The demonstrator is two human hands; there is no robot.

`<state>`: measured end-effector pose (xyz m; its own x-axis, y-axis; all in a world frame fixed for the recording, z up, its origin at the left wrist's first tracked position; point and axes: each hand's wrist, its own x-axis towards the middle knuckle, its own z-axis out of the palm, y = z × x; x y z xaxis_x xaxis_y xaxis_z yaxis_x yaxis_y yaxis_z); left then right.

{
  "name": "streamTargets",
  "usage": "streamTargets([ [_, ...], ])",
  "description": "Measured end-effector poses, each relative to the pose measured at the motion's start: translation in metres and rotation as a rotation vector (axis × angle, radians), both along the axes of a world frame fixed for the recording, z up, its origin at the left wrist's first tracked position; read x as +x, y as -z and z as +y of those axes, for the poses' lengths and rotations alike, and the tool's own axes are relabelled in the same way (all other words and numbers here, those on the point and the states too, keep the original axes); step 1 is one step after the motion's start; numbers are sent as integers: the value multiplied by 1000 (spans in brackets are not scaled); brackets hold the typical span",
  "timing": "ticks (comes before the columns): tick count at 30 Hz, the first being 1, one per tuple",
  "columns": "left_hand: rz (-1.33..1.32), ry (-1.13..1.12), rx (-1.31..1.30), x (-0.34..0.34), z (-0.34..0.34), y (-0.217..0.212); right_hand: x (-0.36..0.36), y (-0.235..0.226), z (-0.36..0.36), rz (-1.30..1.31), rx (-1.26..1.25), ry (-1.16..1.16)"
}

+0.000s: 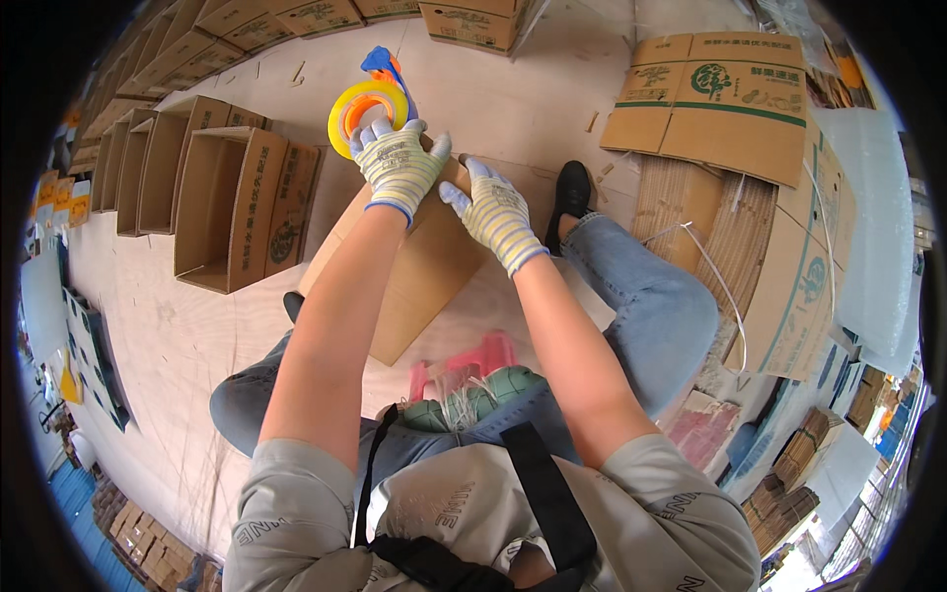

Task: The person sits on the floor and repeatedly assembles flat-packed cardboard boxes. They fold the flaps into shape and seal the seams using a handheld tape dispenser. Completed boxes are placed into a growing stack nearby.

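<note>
My left hand, in a striped knit glove, is closed on a tape dispenser with a blue and orange frame. A roll of yellow tape sits on it, just past my fingers. Between my legs stands a brown cardboard box, and the dispenser is at its far end. My right hand, gloved alike, rests at the box's far right edge, thumb and fingers stretched apart. It grips nothing that I can see. Part of the box's far end is hidden by both hands.
Open cardboard boxes stand in a row on the left, with more along the far side. Flattened cartons are stacked at the right, with loose white straps. Beneath me is a low pink stool with a green cushion.
</note>
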<state>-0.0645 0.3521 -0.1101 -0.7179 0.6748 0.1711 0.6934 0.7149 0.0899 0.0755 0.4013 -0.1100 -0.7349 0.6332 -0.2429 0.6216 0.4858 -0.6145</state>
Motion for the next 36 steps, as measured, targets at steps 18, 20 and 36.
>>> streamTargets([
  [18, -29, 421, 54, 68, -237, -50, -18, -12, -2, -277, 80, -29],
  [20, -52, 208, -2, 91, -210, -60, -19, -6, -7, -245, 103, -2],
  [36, -1163, -343, 719, 15, -208, -64, -18, 1, -6, -142, 85, 32],
])
